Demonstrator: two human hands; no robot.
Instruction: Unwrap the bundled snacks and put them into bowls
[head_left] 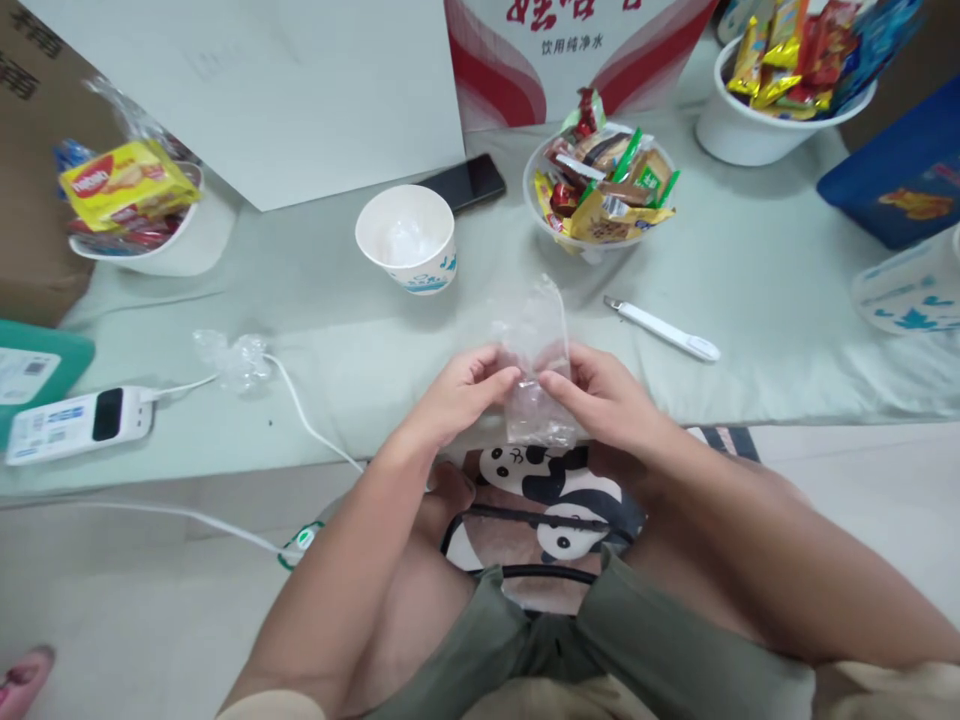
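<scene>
A clear plastic bag [541,415] hangs at the table's front edge, held between both hands. My left hand [469,388] pinches its left side with thumb and fingers. On the opposite side, my right hand [604,390] grips it the same way, the two thumbs almost meeting. The bag looks thin and crinkled, and I cannot make out anything inside. Beyond the hands stands a white paper cup [420,280] with blue print. To the right of the bag lies a white utility knife [664,328].
Behind are a bowl of wrapped snacks [534,195], a black phone [471,183] and a white board [337,120]. Snack tubs stand at left [202,235] and right [750,135]. A white power strip [79,425] with a cable lies at left, near crumpled clear plastic [236,362].
</scene>
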